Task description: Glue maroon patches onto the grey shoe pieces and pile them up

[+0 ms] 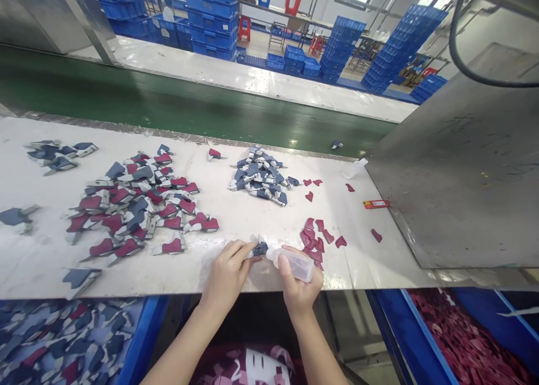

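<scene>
Between the fingertips of my left hand [227, 270] is a small dark blue and grey plastic part [260, 248], held low over the white worktop [168, 275]. My right hand [301, 289] is wrapped round a translucent squeeze bottle [298, 266], which lies tilted with its nozzle pointing left at the part. Whether the nozzle touches the part I cannot tell. Right of the bottle lies a group of loose flat maroon pieces [311, 236]. Beyond my hands sits a pile of blue and grey parts [259, 174].
A large heap of maroon, blue and grey parts [135, 205] covers the left worktop. A green conveyor belt [189, 101] runs behind. Blue bins of parts [147, 334] and maroon pieces [425, 329] stand below the front edge. A metal panel [467, 166] rises at right.
</scene>
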### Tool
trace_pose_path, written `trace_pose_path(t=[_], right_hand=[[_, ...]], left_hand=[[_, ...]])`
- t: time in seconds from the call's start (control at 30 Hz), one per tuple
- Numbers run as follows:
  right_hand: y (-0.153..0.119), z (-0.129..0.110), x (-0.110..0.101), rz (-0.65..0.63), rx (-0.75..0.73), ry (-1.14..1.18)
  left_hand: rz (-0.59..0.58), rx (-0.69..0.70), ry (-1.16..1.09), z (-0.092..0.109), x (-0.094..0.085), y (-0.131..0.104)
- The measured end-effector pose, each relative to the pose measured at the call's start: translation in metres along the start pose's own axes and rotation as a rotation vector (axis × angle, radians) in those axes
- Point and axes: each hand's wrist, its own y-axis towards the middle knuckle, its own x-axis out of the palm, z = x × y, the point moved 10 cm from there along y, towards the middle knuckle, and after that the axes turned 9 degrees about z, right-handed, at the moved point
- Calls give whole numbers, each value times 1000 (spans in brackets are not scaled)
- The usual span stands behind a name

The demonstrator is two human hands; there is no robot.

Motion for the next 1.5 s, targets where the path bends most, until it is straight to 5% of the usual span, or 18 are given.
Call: trace_pose_path(t=[0.3,0.6,0.87,1.23,1.37,1.5], right_hand=[[3,-10,8,-77,-19,19],[0,8,-1,-30,79,42],[2,33,-29,262,292,138],[32,10,50,-182,165,28],[50,8,15,-228,-38,-169],[82,47,-64,87,50,-651]], left_hand=[[9,-5,-11,-1,-1,1],[-18,-33,11,-3,2,-1],[-7,-67,10,-8,1,-1],[72,-164,-23,-17,-20,6],[95,-374,-41,-40,-24,-3],[137,-626,-126,-62,-24,-15]])
